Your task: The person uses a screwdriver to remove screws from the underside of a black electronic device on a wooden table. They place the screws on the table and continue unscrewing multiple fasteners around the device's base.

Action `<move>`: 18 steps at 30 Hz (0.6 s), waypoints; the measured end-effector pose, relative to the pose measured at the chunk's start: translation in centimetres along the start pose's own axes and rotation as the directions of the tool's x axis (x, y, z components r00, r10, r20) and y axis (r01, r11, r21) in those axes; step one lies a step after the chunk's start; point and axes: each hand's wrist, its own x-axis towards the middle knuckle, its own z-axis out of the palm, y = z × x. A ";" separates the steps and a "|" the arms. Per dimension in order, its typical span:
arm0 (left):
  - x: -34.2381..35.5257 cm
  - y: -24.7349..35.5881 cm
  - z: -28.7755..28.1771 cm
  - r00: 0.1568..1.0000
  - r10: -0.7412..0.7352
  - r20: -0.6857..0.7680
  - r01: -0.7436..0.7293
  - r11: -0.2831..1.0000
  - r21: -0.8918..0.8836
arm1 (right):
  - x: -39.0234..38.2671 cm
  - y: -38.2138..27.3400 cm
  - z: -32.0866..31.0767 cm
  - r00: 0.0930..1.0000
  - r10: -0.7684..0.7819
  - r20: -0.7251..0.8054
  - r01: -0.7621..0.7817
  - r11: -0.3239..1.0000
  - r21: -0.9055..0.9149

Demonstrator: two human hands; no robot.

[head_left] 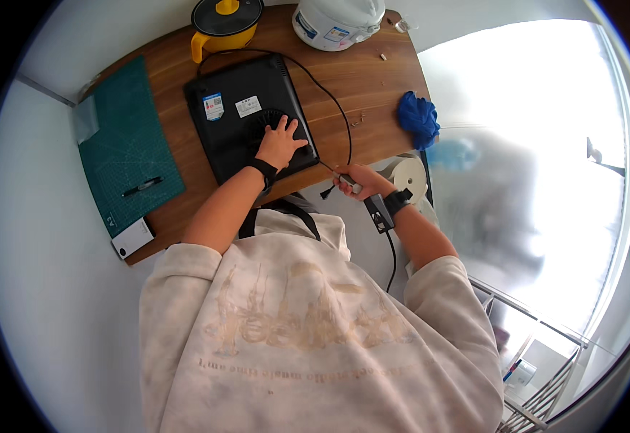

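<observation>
A black flat appliance (225,133) lies underside up on the desk, showing two labels and a round vent. My left hand (280,144) presses on it over the vent, its fingers spread. My right hand (354,180) grips a screwdriver (346,181) with a grey handle, its thin shaft pointing at the appliance’s lower right corner. A black cable (338,104) loops around the appliance, and a plug (326,193) hangs by the desk edge near my right hand.
The wooden desk (365,86) holds a green mat (124,137) with a pen, a white box (133,237), a yellow pot (225,25), a white cooker (333,22), a blue cloth (417,119) and small loose bits. A white roll (407,177) is beside it; a metal rack (545,382) stands lower right.
</observation>
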 end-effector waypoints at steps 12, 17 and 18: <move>-0.2 0.2 0.4 1.000 0.001 0.009 -0.001 1.000 0.023 | -3.7 4.1 -1.3 0.524 -0.849 0.069 0.050 -0.050 -0.998; -0.2 -0.1 0.6 0.999 0.032 -0.022 -0.031 0.999 0.020 | -4.5 2.8 -1.0 0.492 -0.860 0.136 0.011 -0.150 -0.989; -0.1 -0.2 0.7 0.999 0.035 -0.016 -0.034 0.999 0.021 | -4.4 2.7 -1.1 0.502 -0.854 0.137 0.005 -0.155 -0.988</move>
